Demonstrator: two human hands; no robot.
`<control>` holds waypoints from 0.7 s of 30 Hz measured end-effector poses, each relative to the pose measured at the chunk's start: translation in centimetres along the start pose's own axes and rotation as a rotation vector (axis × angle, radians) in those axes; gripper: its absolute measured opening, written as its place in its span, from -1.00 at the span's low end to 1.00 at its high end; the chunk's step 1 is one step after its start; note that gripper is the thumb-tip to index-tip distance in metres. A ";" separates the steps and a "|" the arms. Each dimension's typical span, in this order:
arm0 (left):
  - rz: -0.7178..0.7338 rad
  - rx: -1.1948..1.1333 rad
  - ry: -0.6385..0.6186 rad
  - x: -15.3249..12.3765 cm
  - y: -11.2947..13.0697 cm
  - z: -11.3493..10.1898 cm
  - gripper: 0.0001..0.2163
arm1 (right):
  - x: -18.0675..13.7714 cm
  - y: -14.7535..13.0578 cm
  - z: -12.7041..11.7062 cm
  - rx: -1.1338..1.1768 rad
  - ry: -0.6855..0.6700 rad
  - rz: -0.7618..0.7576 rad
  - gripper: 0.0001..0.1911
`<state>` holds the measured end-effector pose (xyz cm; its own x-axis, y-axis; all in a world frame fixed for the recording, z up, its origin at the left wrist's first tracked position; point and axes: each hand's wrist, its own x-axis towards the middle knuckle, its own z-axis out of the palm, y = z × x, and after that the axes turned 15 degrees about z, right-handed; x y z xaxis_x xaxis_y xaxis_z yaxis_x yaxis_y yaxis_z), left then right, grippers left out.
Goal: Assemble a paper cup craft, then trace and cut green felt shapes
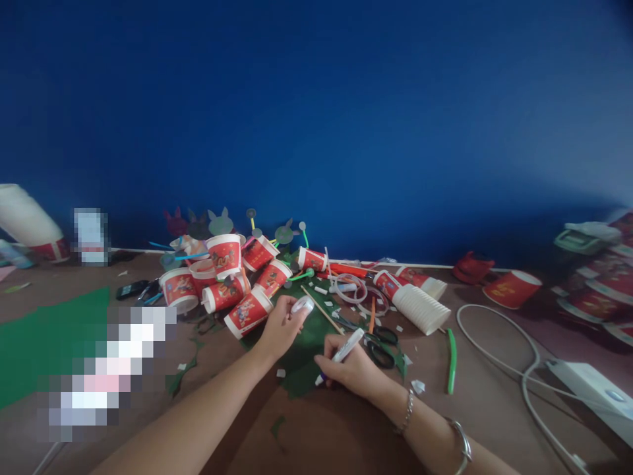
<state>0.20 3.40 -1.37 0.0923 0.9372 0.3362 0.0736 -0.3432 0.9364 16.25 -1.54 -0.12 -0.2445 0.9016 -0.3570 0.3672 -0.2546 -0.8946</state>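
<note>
My left hand (281, 323) is closed on a small white roll that looks like tape (303, 305), held above the table beside the red paper cups. Between the fingers of my right hand (352, 369) is a white marker (351, 344), its dark tip end slanting down to the left. Beneath both hands lies a dark green sheet (304, 369); whether the tip touches it I cannot tell. Just right of my right hand rest black-handled scissors (382, 354). A red paper cup (248, 312) lies on its side by my left wrist.
Several red cups (223, 256) with paper animal shapes crowd the back. Stacked cups (420, 309) lie right of centre, near a green tube (452, 361). A white cable (534, 356) leads to a power strip (598, 392). Green paper (54, 343) covers the left side.
</note>
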 end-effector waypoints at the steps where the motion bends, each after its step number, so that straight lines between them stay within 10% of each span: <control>1: 0.000 0.002 -0.001 0.0 0.0 0.0 -0.75 | 0.0 0.0 -0.1 0.027 -0.002 -0.012 -0.71; 21: 0.007 0.002 -0.005 0.0 -0.1 0.0 -0.77 | -0.2 -0.2 0.0 -0.153 0.039 -0.076 -0.78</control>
<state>0.17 3.45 -1.45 0.0980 0.9345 0.3423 0.0746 -0.3499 0.9338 16.24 -1.69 0.13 -0.2430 0.9298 -0.2764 0.4823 -0.1314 -0.8661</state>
